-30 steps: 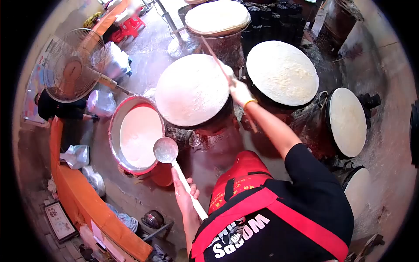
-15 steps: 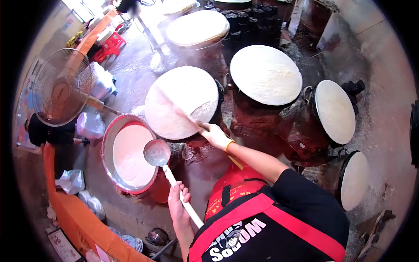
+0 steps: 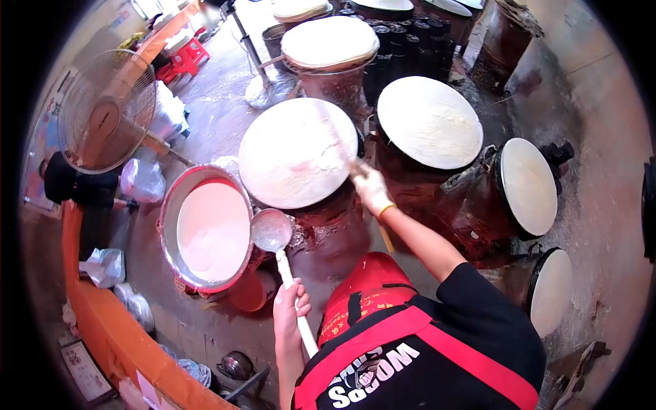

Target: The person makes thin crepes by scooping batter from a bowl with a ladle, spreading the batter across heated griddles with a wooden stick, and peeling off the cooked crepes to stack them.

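Note:
My left hand (image 3: 290,305) is closed around the pale handle of a ladle (image 3: 272,230). The ladle's bowl, coated in whitish batter, hangs between the batter tub and the nearest round griddle. My right hand (image 3: 372,191) appears gloved, with a yellow band at the wrist. It grips a flat spreader (image 3: 333,137), whose blade is blurred by motion and extends over the griddle. A wide round layer of white batter (image 3: 280,171) covers that griddle, with thicker streaks near the blade. To the left, the large tub (image 3: 165,236) holds pale batter (image 3: 214,229).
More round griddles carry white sheets, including one at right (image 3: 430,123) and another farther right (image 3: 527,186). A stack of sheets (image 3: 330,42) stands behind. Black cylinders (image 3: 410,55) are grouped at the back. A standing fan (image 3: 106,116) is at left, near another person's dark sleeve (image 3: 85,183).
My right hand has swung the spreader rightward, and its blade now points more away from me. The darker patch at the griddle's right is covered. The ladle has shifted right, off the tub.

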`<move>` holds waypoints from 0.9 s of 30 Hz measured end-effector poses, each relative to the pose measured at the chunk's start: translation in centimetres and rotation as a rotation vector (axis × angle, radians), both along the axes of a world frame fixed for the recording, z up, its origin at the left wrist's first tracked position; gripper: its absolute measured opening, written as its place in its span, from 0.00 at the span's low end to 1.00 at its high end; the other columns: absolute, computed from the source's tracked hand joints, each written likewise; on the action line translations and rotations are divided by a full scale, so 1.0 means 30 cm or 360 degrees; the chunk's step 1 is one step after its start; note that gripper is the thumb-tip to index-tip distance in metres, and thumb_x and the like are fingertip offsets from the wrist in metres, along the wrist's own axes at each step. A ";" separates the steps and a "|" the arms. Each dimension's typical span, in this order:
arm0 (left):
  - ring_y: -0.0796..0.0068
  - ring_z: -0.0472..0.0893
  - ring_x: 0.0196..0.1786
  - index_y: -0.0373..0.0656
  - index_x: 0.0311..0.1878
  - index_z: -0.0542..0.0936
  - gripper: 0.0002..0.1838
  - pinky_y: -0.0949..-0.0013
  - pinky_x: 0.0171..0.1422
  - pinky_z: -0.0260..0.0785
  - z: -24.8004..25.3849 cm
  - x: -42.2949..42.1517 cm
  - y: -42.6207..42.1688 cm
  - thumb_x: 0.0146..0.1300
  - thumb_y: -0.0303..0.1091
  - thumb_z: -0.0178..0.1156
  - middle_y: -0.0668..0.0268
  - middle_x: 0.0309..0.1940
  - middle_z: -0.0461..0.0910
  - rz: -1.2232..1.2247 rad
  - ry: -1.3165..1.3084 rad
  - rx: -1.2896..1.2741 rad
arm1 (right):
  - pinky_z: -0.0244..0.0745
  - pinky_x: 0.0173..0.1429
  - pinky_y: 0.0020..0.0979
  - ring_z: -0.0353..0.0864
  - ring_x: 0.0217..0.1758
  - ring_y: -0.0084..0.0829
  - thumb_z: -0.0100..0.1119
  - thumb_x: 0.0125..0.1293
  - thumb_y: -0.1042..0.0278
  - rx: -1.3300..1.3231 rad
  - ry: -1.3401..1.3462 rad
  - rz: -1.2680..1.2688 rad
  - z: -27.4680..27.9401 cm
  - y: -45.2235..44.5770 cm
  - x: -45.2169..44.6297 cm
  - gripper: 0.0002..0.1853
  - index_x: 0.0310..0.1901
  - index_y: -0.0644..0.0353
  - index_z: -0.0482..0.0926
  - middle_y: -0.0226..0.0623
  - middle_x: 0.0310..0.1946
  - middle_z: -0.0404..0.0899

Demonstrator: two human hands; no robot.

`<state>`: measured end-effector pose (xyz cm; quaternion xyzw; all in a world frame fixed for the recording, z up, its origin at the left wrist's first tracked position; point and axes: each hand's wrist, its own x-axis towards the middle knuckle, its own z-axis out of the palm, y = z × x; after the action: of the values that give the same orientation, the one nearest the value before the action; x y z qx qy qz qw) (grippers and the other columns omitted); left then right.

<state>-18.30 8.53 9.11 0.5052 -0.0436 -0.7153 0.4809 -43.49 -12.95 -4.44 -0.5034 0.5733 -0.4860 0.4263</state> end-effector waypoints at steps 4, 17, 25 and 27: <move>0.87 0.62 0.22 0.37 0.45 0.68 0.06 0.84 0.19 0.53 -0.031 0.010 -0.037 0.68 0.28 0.51 0.70 0.27 0.65 -0.0057 -0.0037 -0.0050 | 0.67 0.59 0.28 0.75 0.57 0.27 0.53 0.67 0.56 0.0070 0.0136 0.0328 -0.024 0.099 -0.043 0.23 0.59 0.62 0.73 0.46 0.54 0.77; 0.81 0.61 0.16 0.39 0.32 0.62 0.05 0.77 0.16 0.56 -0.251 -0.078 -0.539 0.64 0.22 0.47 0.69 0.21 0.63 -0.0197 -0.0449 0.0012 | 0.73 0.45 0.21 0.75 0.38 0.15 0.53 0.69 0.66 0.0097 -0.0222 0.0097 -0.092 0.410 0.206 0.18 0.59 0.59 0.74 0.27 0.38 0.81; 0.87 0.59 0.17 0.37 0.35 0.63 0.07 0.84 0.12 0.53 0.068 0.191 -0.366 0.72 0.27 0.43 0.71 0.22 0.61 -0.0100 0.0999 0.0020 | 0.71 0.52 0.24 0.76 0.46 0.21 0.55 0.67 0.64 0.0165 -0.0338 -0.0023 0.128 0.277 0.104 0.19 0.57 0.62 0.75 0.33 0.45 0.81; 0.88 0.58 0.17 0.37 0.37 0.64 0.06 0.84 0.12 0.53 0.095 0.218 -0.323 0.72 0.27 0.43 0.71 0.22 0.60 -0.0110 0.0932 0.0109 | 0.73 0.46 0.27 0.79 0.41 0.22 0.52 0.69 0.58 0.0173 0.0111 -0.0113 0.089 0.258 0.083 0.20 0.58 0.60 0.74 0.38 0.40 0.84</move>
<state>-11.77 -1.18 11.97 0.2916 0.1040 -0.8475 0.4312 -41.01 -5.21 -1.76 -0.4756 0.6308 -0.4511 0.4153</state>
